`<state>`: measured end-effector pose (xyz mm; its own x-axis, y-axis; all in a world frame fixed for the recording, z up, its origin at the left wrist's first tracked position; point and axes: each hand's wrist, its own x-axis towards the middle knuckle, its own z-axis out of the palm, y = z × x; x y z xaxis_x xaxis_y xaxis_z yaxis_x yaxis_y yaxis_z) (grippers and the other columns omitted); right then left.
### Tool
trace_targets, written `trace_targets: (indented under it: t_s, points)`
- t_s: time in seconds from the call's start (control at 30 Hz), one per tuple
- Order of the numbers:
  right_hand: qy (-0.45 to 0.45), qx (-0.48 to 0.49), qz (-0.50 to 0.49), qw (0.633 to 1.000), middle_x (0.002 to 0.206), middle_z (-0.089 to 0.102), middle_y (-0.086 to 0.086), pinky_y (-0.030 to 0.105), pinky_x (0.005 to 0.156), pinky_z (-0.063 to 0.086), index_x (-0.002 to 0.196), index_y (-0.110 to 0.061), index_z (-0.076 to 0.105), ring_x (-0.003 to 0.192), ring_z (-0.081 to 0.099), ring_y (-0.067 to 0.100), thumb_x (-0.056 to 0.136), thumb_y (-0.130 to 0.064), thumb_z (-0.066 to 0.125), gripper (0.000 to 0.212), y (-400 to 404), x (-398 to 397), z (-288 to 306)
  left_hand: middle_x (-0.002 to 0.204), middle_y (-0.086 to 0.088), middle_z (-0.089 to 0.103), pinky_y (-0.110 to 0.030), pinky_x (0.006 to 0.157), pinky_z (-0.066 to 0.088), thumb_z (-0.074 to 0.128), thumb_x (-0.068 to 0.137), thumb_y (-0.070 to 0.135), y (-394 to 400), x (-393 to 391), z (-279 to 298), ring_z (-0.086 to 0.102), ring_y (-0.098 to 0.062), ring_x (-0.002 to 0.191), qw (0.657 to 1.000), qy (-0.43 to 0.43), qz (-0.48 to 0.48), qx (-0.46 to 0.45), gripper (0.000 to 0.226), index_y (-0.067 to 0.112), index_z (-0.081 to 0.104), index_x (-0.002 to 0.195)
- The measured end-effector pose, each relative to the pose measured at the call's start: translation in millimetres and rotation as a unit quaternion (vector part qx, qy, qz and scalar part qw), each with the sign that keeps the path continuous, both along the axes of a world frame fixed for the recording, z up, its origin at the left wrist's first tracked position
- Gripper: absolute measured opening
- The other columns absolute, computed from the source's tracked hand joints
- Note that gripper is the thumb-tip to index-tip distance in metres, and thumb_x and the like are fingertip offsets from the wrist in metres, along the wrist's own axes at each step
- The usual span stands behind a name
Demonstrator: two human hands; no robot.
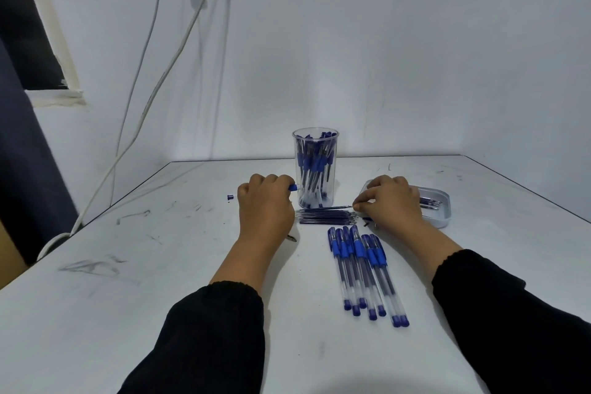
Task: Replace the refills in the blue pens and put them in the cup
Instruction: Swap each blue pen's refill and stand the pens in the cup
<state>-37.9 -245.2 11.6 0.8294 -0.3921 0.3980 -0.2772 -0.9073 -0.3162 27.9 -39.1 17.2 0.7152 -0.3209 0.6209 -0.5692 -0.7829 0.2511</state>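
White walls close off the corner behind a scuffed white desk (160,265), and a cable (166,73) hangs down the wall at ten o'clock. At twelve o'clock on the desk stands a clear plastic cup (315,166), already packed with blue pens. Just left of it, the left hand (265,205) has its fingers curled round a pen (293,187), only the blue end poking out toward the cup. A small blue cap (230,197) lies apart at nine o'clock of that hand. The right hand (391,201) pinches the end of a thin refill (326,208) between thumb and fingertip, lifting it off a row of loose refills (326,219) lying just in front of the cup. At three o'clock, behind that hand, a shallow metal tray (443,216) holds a few more refills. Nearer, at five o'clock, a bunch of capped blue pens (361,269) lies side by side, well apart from the cup. Black sleeves (211,329) cover both forearms.
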Motion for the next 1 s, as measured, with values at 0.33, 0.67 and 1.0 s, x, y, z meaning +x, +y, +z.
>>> trace_targets:
  t_s: [0.33, 0.67, 1.0]
  points:
    - [-0.009, 0.026, 0.002, 1.0, 0.122, 0.055, -0.009, 0.035, 0.093, 0.023, 0.095, -0.039, 0.074, 0.121, 0.035, 0.019, 0.09, -0.038, 0.062, 0.013, -4, 3, -2, 0.11, 0.005, 0.063, -0.033, 0.088, 0.024, 0.044, 0.092, 0.006, -1, -2, 0, 0.044, -0.021, 0.107, 1.0, 0.003, -0.005, 0.002, 0.034, 0.022, 0.06, 0.118]
    - [-0.043, 0.14, -0.037, 0.989, 0.115, 0.065, 0.005, 0.031, 0.086, 0.042, 0.107, -0.018, 0.073, 0.112, 0.056, 0.024, 0.088, -0.023, 0.067, 0.021, -47, -14, 9, 0.113, 0.004, 0.063, -0.032, 0.088, 0.025, 0.044, 0.094, 0.011, -13, -16, -1, 0.044, -0.021, 0.109, 0.999, 0.01, -0.052, 0.012, 0.03, 0.022, 0.059, 0.119]
    - [0.097, 0.107, -0.073, 0.987, 0.116, 0.066, 0.006, 0.037, 0.102, 0.042, 0.112, -0.018, 0.071, 0.114, 0.055, 0.026, 0.089, -0.022, 0.068, 0.024, -67, -12, 2, 0.116, 0.006, 0.062, -0.033, 0.094, 0.026, 0.043, 0.096, 0.015, -19, -24, -4, 0.044, -0.019, 0.109, 0.996, 0.012, -0.082, 0.019, 0.03, 0.024, 0.058, 0.121]
